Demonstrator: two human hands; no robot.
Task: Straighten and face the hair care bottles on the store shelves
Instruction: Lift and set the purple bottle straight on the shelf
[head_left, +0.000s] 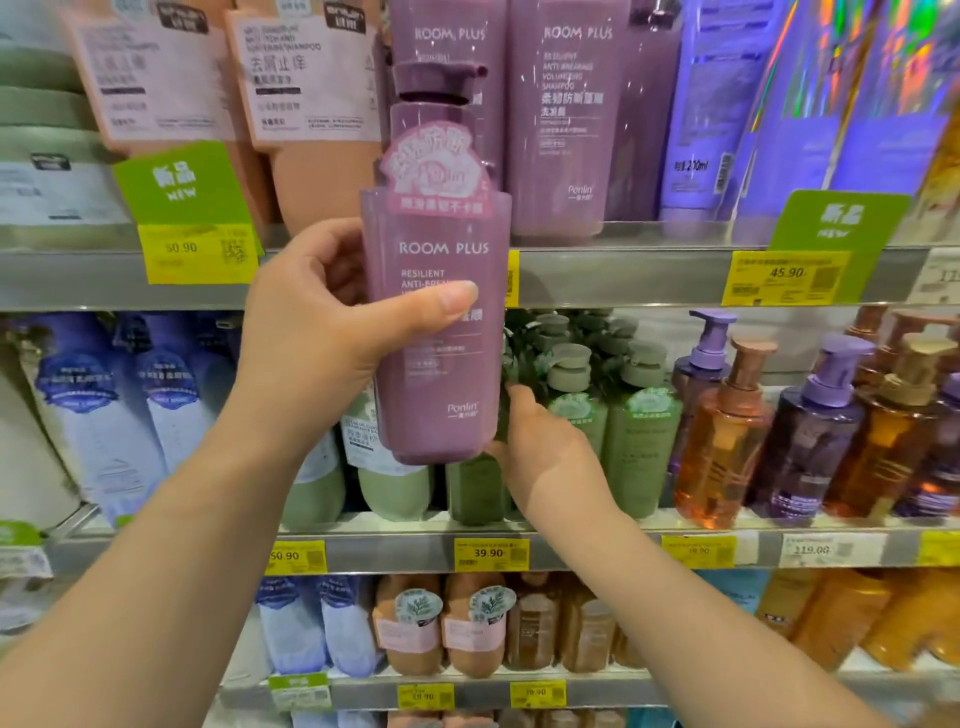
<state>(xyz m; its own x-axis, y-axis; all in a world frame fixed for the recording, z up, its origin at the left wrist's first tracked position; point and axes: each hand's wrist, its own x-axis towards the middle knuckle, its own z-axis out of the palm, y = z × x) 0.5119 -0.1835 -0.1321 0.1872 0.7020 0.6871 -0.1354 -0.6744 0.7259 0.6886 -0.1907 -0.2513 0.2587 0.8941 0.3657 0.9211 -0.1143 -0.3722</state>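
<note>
A mauve ROOM PLUS pump bottle (441, 358) is held upright in the air in front of the upper shelf edge (623, 275), label facing me. My left hand (332, 322) grips its left side, thumb across the label. My right hand (545, 457) touches the bottle's lower right corner from below and behind. Two matching mauve ROOM PLUS bottles (566, 119) stand on the upper shelf behind it, labels forward.
Peach bottles (311, 88) stand upper left, lilac tubes (711, 109) upper right. The middle shelf holds pale blue bottles (161, 410), green pump bottles (639, 426) and amber and purple pump bottles (727, 441). Yellow price tags (491, 553) line the shelf edges.
</note>
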